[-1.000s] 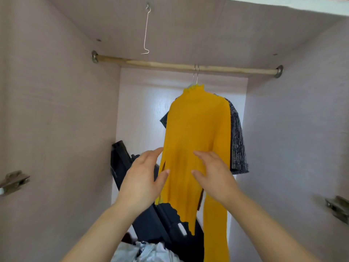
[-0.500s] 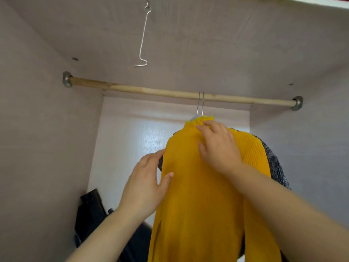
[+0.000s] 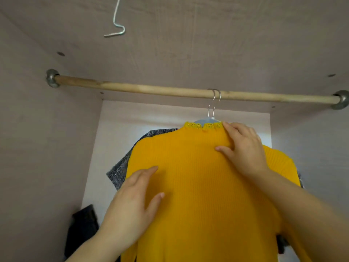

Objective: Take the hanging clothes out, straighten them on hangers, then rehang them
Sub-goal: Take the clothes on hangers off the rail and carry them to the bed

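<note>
Mustard-yellow ribbed knit top point(image 3: 198, 176) hangs below the wooden rail point(image 3: 151, 90), right of its middle. We judge it soft, light and stretchy. Left hand point(image 3: 132, 205) lies flat and open on its front. Right hand point(image 3: 243, 148) drapes over the collar; we cannot tell whether it grips. We'd lift by the metal hanger hook point(image 3: 214, 104), not the knit.

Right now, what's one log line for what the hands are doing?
yellow sweater: hanging on rod | left hand: flat on front | right hand: gripping neck
</note>
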### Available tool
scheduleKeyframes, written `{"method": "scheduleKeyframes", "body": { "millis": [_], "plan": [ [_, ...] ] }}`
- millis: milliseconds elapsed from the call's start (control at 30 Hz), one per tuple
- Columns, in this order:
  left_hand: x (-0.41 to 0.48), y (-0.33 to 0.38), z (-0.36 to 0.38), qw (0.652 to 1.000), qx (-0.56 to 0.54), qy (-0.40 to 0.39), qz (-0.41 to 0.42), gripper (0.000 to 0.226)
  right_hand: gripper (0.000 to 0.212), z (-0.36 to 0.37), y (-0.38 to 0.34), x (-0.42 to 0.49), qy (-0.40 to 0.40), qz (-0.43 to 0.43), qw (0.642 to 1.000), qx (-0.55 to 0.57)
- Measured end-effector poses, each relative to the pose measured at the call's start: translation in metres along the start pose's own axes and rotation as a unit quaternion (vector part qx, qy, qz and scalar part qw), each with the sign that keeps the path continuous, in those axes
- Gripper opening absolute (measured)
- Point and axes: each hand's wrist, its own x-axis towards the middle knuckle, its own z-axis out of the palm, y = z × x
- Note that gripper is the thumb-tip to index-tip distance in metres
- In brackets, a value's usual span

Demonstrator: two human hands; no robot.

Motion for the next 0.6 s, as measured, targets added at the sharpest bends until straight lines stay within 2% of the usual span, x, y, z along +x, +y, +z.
{"method": "scheduleKeyframes", "body": {
  "millis": [233,367,467,600],
  "plan": [
    [0.024,0.001,-0.028,0.996,0.068,0.058,-0.004,0.057,0.066,0.019,-0.014,0.017,0.084,-0.039,0.993,0.076],
    [0.037,0.000,-0.064,0.981,0.136,0.140,-0.010,0.052,0.067,0.017,-0.045,0.032,0.122,-0.066,0.981,0.133],
    [0.029,-0.002,-0.092,0.963,0.197,0.180,-0.031,0.055,0.067,0.020,-0.078,0.022,0.120,-0.088,0.971,0.186],
    [-0.010,-0.010,-0.120,0.942,0.280,0.162,-0.087,0.059,0.069,0.032,-0.128,-0.019,0.105,-0.129,0.956,0.242]
  ]
}}
